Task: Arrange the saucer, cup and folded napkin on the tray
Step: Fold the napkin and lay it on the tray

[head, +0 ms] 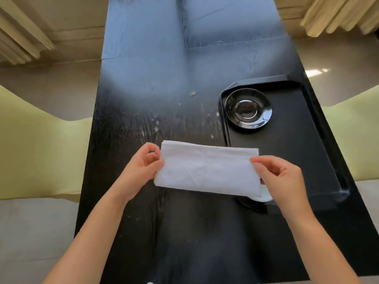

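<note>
A white folded napkin (207, 168) is stretched flat between both hands above the dark table. My left hand (141, 167) pinches its left edge and my right hand (281, 177) pinches its right edge. A black tray (303, 152) lies on the right side of the table. In the tray's far left corner rests a glossy black saucer (248, 108) with nothing on it. Below the napkin's right corner a small piece of a white rounded object (264, 194) shows, perhaps the cup; most of it is hidden by the napkin and my right hand.
The long dark wooden table (155, 95) runs away from me, with crumbs and pale smears near its middle. Pale green seats (34, 148) flank it on both sides. Curtains (338, 15) hang at the far corners.
</note>
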The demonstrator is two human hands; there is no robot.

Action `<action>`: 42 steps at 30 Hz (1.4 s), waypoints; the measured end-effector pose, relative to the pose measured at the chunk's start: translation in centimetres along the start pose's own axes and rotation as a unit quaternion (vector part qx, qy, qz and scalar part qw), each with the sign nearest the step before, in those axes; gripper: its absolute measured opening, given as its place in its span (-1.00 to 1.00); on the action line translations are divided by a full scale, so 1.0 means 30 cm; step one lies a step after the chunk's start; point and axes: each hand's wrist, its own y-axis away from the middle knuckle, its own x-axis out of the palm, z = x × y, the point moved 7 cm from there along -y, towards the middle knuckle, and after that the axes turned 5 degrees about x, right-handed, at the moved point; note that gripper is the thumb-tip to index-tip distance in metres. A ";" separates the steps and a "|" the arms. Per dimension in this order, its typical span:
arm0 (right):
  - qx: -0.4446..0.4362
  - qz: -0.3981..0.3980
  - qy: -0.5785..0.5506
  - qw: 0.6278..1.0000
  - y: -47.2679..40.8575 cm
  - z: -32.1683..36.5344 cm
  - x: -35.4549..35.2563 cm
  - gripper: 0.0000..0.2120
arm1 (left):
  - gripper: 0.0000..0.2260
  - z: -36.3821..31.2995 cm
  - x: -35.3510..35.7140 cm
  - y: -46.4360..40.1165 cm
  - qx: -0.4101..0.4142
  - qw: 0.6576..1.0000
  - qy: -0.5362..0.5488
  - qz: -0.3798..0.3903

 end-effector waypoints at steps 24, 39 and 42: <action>0.185 -0.108 -0.010 0.977 -0.337 -0.466 -0.550 -0.88 | -0.64 -0.481 1.287 -0.700 0.243 0.690 -0.644 0.223; -0.111 -0.060 0.492 0.861 -0.413 -0.432 -0.487 -0.39 | -0.25 -0.292 1.364 -0.638 0.288 0.658 -0.658 0.227; -0.124 -0.032 0.537 0.834 -0.428 -0.464 -0.459 -0.35 | -0.27 -0.262 1.354 -0.650 0.265 0.667 -0.656 0.234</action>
